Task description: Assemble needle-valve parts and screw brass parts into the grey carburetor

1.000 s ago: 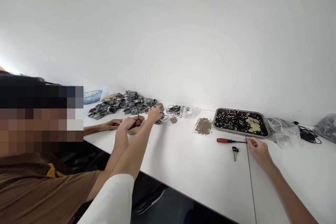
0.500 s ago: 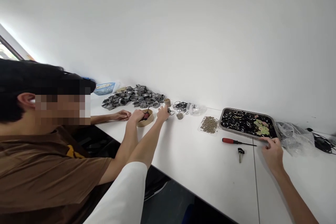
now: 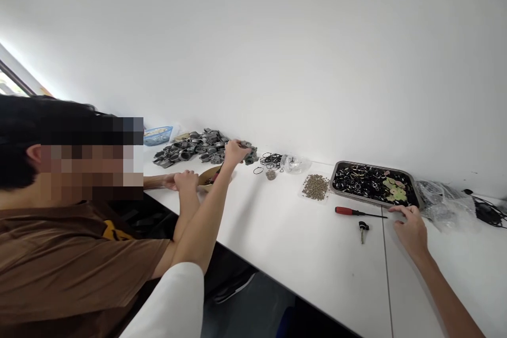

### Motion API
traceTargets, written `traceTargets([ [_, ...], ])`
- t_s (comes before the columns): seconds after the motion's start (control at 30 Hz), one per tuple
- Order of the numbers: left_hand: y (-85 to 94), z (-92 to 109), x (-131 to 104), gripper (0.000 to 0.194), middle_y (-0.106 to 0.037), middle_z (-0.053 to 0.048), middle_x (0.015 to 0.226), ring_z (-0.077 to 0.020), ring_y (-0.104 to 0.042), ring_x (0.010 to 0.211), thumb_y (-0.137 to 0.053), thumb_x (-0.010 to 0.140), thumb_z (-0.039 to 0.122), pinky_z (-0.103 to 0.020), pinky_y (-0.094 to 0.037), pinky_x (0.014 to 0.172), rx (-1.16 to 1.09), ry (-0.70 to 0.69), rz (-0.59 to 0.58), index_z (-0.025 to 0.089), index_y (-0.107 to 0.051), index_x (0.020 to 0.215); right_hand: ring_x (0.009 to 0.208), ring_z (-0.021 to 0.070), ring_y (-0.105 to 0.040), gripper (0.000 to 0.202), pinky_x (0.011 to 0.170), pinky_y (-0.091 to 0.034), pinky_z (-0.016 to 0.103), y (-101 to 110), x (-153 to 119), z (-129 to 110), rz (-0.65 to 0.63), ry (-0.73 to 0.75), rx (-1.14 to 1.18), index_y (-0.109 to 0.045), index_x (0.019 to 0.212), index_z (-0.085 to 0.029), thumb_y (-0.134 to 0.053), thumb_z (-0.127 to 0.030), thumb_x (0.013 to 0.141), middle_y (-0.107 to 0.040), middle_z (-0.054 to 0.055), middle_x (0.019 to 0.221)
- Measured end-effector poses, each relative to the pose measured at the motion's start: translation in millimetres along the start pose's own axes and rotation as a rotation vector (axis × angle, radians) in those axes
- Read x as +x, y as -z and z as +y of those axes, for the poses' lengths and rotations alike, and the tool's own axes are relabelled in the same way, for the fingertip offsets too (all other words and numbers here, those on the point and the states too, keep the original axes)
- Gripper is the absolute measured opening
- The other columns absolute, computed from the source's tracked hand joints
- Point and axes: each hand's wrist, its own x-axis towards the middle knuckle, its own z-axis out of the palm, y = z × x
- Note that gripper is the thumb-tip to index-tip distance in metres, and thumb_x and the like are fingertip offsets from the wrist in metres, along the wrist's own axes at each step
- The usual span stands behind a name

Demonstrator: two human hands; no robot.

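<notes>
My left hand (image 3: 236, 152), at the end of a white sleeve, is closed on a grey molded part (image 3: 251, 154) just right of the pile of similar grey parts (image 3: 198, 145). The hand covers much of the part, so its exact shape is unclear. On the right, my right hand (image 3: 412, 228) rests on the table with its index finger stretched to the near edge of the metal tray (image 3: 366, 201) and holds nothing. Left of that hand lie a red-handled screwdriver (image 3: 348, 212) and a small black-headed key-like piece (image 3: 362, 231).
A co-worker in a brown shirt (image 3: 79, 259) sits at left, hands near a round tan container (image 3: 205, 177). Black rings (image 3: 271, 159), clear plastic bags (image 3: 295, 164), small brass-coloured pieces (image 3: 316, 187) and bubble wrap (image 3: 443, 203) lie along the wall.
My left hand has moved up and left, and the grey part now shows at its fingers. The co-worker's near hand has drawn back left from the round container. My right hand has barely moved.
</notes>
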Motion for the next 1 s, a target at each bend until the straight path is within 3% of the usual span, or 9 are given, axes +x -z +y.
traceTargets([
  [0.1,14.1,25.0,-7.2,0.046,-0.062,-0.022,0.117,-0.0186,-0.066,0.083,-0.064,0.087,0.024,-0.031,-0.055,0.066,-0.172,-0.015,-0.044,0.000,-0.048,0.122,0.072,0.0191,-0.053,0.036,0.065,-0.041,0.031,-4.4,0.8,3.8,0.017,0.097,0.118,-0.069,0.077,-0.020,-0.042,-0.017,0.053,-0.051,0.005,0.080],
  [0.2,-1.8,48.7,-34.5,0.047,-0.064,-0.017,0.117,-0.0151,-0.067,0.075,-0.073,0.080,0.024,-0.029,-0.058,0.063,-0.300,-0.050,-0.146,0.006,-0.055,0.119,0.064,0.0172,-0.050,0.034,0.060,-0.041,0.029,-9.7,-0.2,6.6,0.002,0.254,0.246,-0.067,0.082,-0.019,-0.043,-0.017,0.058,-0.053,0.005,0.077],
  [0.27,-31.8,63.4,-64.1,0.046,-0.067,-0.015,0.111,-0.0155,-0.067,0.067,-0.082,0.070,0.021,-0.029,-0.059,0.055,-0.442,-0.048,-0.292,0.008,-0.062,0.109,0.061,0.0163,-0.048,0.028,0.056,-0.040,0.029,-11.8,-3.1,5.7,-0.025,0.388,0.319,-0.066,0.089,-0.019,-0.046,-0.019,0.070,-0.054,0.005,0.077],
  [0.4,-114.0,92.5,-134.9,0.054,-0.068,-0.015,0.103,-0.0183,-0.067,0.062,-0.093,0.050,0.025,-0.030,-0.057,0.046,-0.700,0.027,-0.708,0.008,-0.067,0.094,0.060,0.0155,-0.049,0.027,0.057,-0.044,0.029,-12.2,-16.5,-2.1,-0.157,0.581,0.379,-0.062,0.107,-0.020,-0.049,-0.036,0.090,-0.054,0.003,0.076],
  [0.5,-166.2,111.8,-176.9,0.060,-0.069,-0.011,0.093,-0.0184,-0.066,0.059,-0.095,0.039,0.031,-0.027,-0.053,0.042,-0.791,0.070,-0.965,0.009,-0.069,0.088,0.062,0.0152,-0.052,0.038,0.058,-0.046,0.028,-12.3,-29.8,-8.7,-0.348,0.563,0.354,-0.051,0.126,-0.022,-0.047,-0.043,0.094,-0.057,0.002,0.080],
  [0.6,-195.8,121.8,-198.0,0.064,-0.067,-0.006,0.087,-0.0161,-0.064,0.060,-0.095,0.034,0.038,-0.023,-0.051,0.042,-0.870,0.053,-1.091,0.011,-0.069,0.085,0.059,0.0156,-0.049,0.045,0.057,-0.043,0.028,-14.4,-36.1,-12.5,-0.405,0.456,0.326,-0.047,0.129,-0.023,-0.048,-0.050,0.094,-0.052,-0.001,0.072],
  [0.77,-206.4,112.2,-200.0,0.060,-0.065,-0.006,0.091,-0.0135,-0.062,0.067,-0.093,0.046,0.040,-0.020,-0.049,0.047,-0.909,0.031,-1.162,0.013,-0.070,0.095,0.060,0.0143,-0.044,0.043,0.057,-0.038,0.027,-21.6,-29.5,-14.7,-0.488,0.295,0.403,-0.055,0.114,-0.022,-0.052,-0.057,0.089,-0.048,-0.002,0.071],
  [1.0,-200.7,96.1,-194.6,0.049,-0.067,-0.007,0.101,-0.0130,-0.062,0.075,-0.088,0.056,0.026,-0.022,-0.050,0.061,-0.944,-0.041,-1.281,0.017,-0.070,0.101,0.059,0.0110,-0.039,0.032,0.055,-0.032,0.024,-24.9,-36.6,-28.2,-0.645,0.145,0.595,-0.051,0.101,-0.021,-0.063,-0.045,0.083,-0.046,-0.004,0.069],
])
